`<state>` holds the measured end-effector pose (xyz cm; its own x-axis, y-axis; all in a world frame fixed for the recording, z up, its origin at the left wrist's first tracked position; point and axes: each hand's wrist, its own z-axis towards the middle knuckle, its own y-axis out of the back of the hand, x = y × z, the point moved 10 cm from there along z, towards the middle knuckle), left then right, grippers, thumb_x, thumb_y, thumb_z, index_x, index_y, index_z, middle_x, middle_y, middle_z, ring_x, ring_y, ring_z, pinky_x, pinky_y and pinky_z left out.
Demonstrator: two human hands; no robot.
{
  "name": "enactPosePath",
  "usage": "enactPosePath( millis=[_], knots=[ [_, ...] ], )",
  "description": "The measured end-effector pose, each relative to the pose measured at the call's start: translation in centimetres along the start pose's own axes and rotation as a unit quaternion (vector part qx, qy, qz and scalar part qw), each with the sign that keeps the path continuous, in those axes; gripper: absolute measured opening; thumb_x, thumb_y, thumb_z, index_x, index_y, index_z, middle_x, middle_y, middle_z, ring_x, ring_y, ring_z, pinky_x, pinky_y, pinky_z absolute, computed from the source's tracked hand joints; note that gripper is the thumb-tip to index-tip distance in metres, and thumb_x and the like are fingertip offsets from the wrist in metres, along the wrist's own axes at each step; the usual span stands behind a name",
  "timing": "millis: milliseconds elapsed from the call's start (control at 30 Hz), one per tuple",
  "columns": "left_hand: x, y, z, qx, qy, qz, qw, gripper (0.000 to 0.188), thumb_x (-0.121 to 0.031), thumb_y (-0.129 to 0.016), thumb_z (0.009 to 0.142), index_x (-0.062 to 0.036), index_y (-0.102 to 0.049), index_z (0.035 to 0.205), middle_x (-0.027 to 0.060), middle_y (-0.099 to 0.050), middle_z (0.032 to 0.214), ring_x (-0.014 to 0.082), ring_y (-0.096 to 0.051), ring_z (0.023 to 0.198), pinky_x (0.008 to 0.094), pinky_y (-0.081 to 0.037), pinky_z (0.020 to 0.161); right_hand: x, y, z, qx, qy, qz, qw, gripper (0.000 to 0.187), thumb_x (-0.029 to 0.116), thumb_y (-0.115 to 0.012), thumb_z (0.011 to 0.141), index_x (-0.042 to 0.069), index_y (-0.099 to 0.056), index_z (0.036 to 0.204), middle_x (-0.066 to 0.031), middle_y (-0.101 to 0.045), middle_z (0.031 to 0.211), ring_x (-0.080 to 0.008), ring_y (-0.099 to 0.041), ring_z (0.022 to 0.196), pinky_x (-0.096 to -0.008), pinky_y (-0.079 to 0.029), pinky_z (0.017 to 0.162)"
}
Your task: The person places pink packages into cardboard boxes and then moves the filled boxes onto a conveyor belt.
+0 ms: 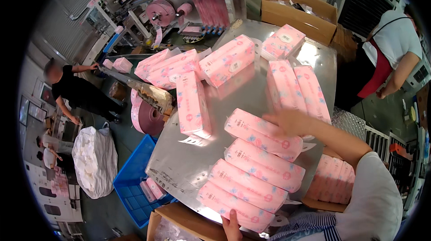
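A row of several pink floral tissue packs point(256, 187) lies side by side near me on the metal table point(179, 169). My left hand point(232, 226) grips the near edge of the closest pack, its thumb on the wrapper; the other fingers are partly hidden. Over the right end of the farthest pack in the row point(251, 129) is my right hand point(289, 123), blurred, fingers stretched out and thumb apart. Just beyond it, two more packs point(312, 93) stand close together. Farther off are a pack on its narrow side point(193, 104) and several others point(228, 60).
An open carton point(298, 16) sits beyond the table. At the left is a blue crate point(130, 196) with packs inside; another carton point(330, 178) at right holds packs. A white sack point(94, 162), a machine with pink film rolls point(160, 13), and co-workers point(83, 86) are around.
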<state>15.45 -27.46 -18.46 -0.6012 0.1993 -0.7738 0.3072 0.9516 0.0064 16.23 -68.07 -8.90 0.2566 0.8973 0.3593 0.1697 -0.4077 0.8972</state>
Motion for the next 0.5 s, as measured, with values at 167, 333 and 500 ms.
enactPosePath(
  millis=[167,333,500],
  knots=[
    [-1.3,-2.6,0.9,0.056,0.030,-0.024,0.998,0.061,-0.024,-0.055,0.092,-0.0115,-0.023,0.142,0.0112,-0.051,0.122,0.0212,-0.058,0.099,0.0335,-0.054,0.070,-10.1,5.5,-0.3,-0.198,-0.303,-0.201,0.910,0.080,0.036,-0.067,0.072,0.001,-0.034,0.136,-0.0259,-0.044,0.128,-0.0366,-0.043,0.119,-0.0413,-0.040,0.096],
    [-0.7,-1.7,2.3,0.053,0.020,-0.032,0.998,0.064,-0.025,-0.056,0.091,-0.0139,-0.020,0.143,0.0120,-0.051,0.123,0.0219,-0.058,0.101,0.0353,-0.056,0.070,-4.7,3.1,0.5,-0.179,0.037,-0.187,0.965,0.077,0.025,-0.065,0.072,0.003,-0.032,0.138,-0.0193,-0.045,0.129,-0.0337,-0.041,0.123,-0.0415,-0.036,0.100],
    [0.0,-1.6,2.5,0.080,0.018,-0.032,0.996,0.069,-0.044,-0.055,0.090,-0.0168,-0.021,0.144,0.0106,-0.043,0.134,0.0273,-0.052,0.114,0.0440,-0.052,0.083,-9.3,2.2,1.1,-0.056,-0.091,0.260,0.960,0.073,0.044,-0.061,0.080,0.012,-0.035,0.140,-0.0130,-0.046,0.132,-0.0298,-0.043,0.122,-0.0410,-0.033,0.103]
  ],
)
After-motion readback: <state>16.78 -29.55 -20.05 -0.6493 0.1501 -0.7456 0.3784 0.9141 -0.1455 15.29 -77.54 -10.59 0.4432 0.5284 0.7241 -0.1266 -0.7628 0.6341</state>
